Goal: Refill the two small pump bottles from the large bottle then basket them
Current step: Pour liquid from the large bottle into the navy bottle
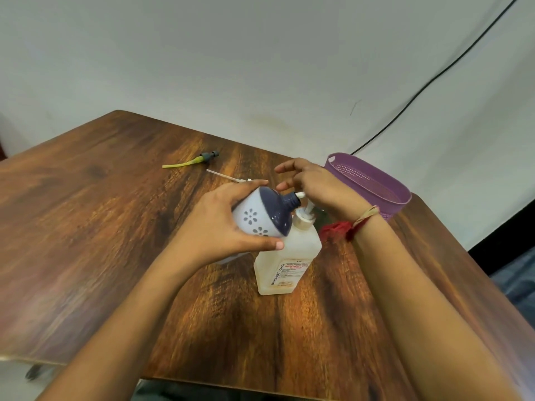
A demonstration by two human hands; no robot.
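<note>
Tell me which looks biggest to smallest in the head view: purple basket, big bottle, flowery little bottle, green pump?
1. Purple basket and big bottle: about alike; basket sits farther off, so unsure.
2. Flowery little bottle, partly hidden by the left hand.
3. Green pump.

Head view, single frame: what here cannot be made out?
All in the head view:
Small bottle fill level: opaque wall, gripped by the left hand.
Large bottle pump top: under the right hand.
White pump on the table: head end hidden behind the left hand.
Label fine print: too small.
Dark shape behind the right wrist: too hidden to identify.
</note>
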